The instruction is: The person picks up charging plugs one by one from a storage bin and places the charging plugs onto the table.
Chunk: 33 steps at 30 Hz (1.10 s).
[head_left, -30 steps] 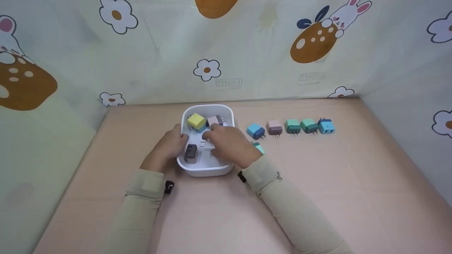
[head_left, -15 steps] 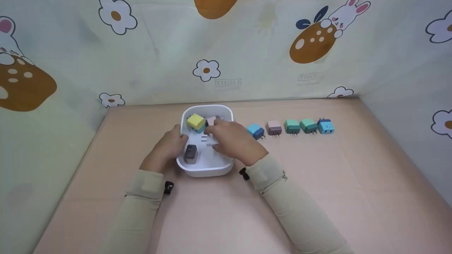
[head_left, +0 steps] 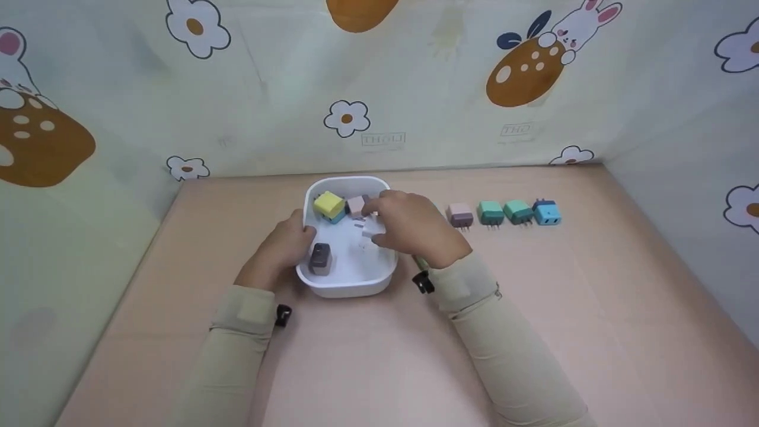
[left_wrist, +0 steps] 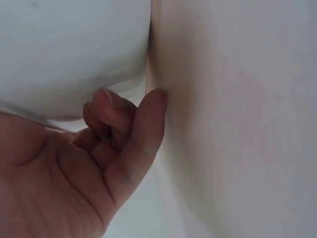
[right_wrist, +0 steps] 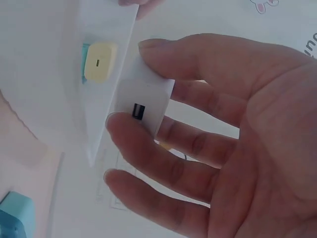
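My right hand point(head_left: 418, 228) pinches a white charger plug point(right_wrist: 141, 101) between thumb and fingers, over the right side of a white plastic tub point(head_left: 347, 292). Its dark port shows in the right wrist view, its prongs in the head view. My left hand point(head_left: 289, 240) grips the tub's left wall, thumb at the rim and fingers outside. Inside the tub, a yellow charger plug point(head_left: 329, 203) lies over a blue one point(head_left: 336, 218) at the back. Beside them sits a pink-and-grey plug point(head_left: 356, 206), and a dark grey plug point(head_left: 321, 259) is near the front left.
Right of the tub, a row on the table point(head_left: 533, 314) holds a pink-purple plug point(head_left: 460, 215), two green plugs point(head_left: 491, 212) and a blue plug point(head_left: 547, 212). My right hand and wrist hide most of the things nearer the tub. A patterned cloth point(head_left: 267, 89) hangs behind.
My right hand has moved right and slightly up with the white charger plug, toward the tub's right rim. It now covers the nearest blue plug. My left hand stays on the tub.
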Tool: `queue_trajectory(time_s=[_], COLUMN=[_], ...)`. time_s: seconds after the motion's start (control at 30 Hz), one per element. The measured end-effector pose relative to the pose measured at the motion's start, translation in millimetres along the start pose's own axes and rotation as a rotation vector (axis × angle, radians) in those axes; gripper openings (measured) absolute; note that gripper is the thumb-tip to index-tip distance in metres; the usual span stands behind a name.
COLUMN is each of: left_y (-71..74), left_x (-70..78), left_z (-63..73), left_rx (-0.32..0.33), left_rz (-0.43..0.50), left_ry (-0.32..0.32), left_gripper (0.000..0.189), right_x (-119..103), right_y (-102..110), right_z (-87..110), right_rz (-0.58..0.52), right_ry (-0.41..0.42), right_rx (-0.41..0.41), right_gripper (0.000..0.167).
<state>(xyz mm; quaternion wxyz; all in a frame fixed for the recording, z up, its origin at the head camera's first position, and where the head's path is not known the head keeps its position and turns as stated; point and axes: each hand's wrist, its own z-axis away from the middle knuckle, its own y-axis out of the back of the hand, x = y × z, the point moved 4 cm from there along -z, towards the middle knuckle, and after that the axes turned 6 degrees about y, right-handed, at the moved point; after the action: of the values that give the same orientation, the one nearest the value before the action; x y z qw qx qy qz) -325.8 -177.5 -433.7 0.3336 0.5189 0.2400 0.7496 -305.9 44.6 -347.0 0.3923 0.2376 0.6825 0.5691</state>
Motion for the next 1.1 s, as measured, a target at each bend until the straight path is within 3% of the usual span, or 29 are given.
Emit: queue_trajectory(time_s=[0.5,0.83,1.1], left_y=[-0.7,0.0,0.1], left_x=[-0.1,0.5,0.5], left_z=[-1.3,-0.5,-0.7], left_rx=[0.011,-0.004,0.009], left_rz=[-0.023,-0.012,-0.022], left_ry=[-0.015,0.009,-0.030], left_gripper=[0.060,0.061,0.060], right_x=[20.8,43.0,56.7], right_y=[15.6,26.5,30.6], right_z=[8.8,18.2,23.4], right_rz=[-0.022,-0.115,-0.156], right_ry=[-0.066,-0.127,-0.192], right_rx=[-0.037,-0.038,-0.060], right_gripper=[0.044,0.044,0.045])
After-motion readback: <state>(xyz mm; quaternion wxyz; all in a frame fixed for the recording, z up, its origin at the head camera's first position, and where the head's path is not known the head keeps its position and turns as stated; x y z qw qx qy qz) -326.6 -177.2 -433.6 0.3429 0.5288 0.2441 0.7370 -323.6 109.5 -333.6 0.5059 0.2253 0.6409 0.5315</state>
